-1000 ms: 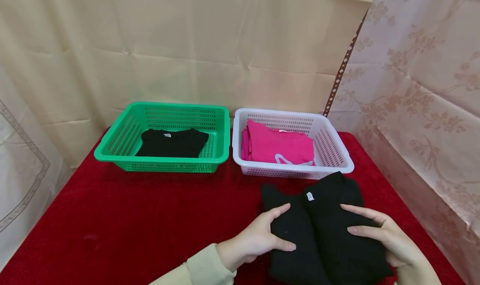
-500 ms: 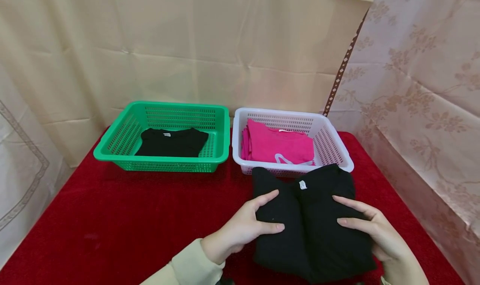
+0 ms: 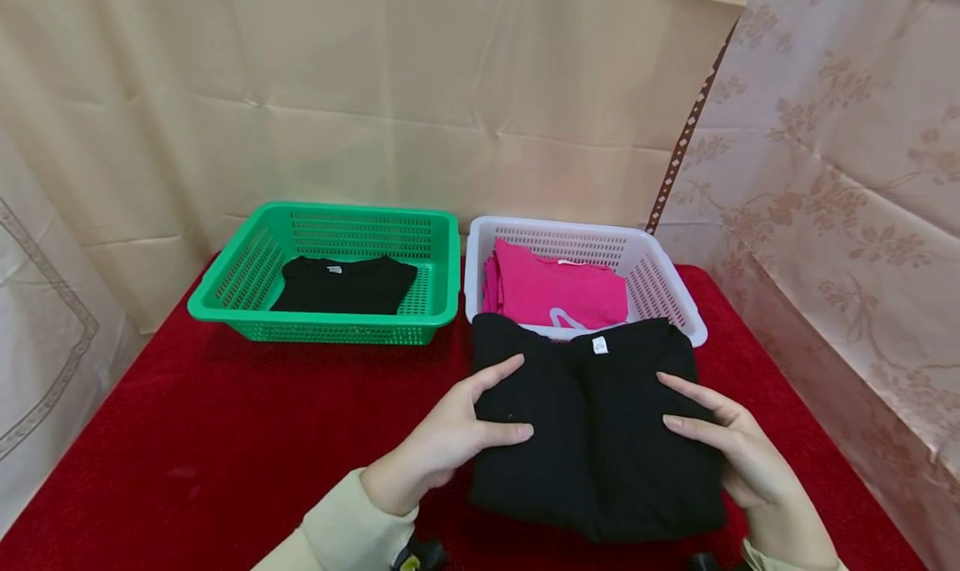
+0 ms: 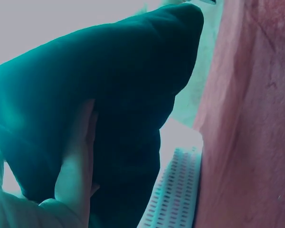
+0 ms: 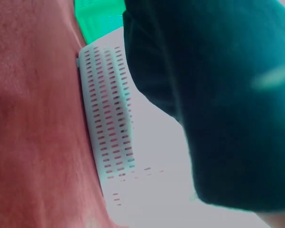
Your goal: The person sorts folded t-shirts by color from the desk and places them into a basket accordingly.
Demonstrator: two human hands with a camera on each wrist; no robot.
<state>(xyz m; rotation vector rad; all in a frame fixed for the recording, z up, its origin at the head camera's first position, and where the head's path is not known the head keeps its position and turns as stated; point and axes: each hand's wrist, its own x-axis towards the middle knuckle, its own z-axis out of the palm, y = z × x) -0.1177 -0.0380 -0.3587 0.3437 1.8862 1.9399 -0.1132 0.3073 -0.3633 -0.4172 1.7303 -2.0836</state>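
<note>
A folded black shirt [image 3: 600,438] with a white neck label is held up off the table in front of the white basket [image 3: 678,304]. My left hand [image 3: 453,433] grips its left side, thumb and a finger on top. My right hand [image 3: 738,450] grips the right side the same way. The left wrist view shows fingers [image 4: 78,161] lying along the underside of the shirt [image 4: 128,85]. In the right wrist view the shirt [image 5: 232,109] covers most of that hand. Its far edge overlaps the front rim of the white basket in the head view.
Pink folded clothes [image 3: 555,288] lie in the white basket. Left of it stands a green basket [image 3: 330,329] holding another folded black shirt [image 3: 345,286]. A red cloth [image 3: 225,438] covers the table. Curtains hang behind and at both sides.
Both hands have lifted the folded black shirt and carried it forward and to the left, closer to the white basket. The baskets have stayed put.
</note>
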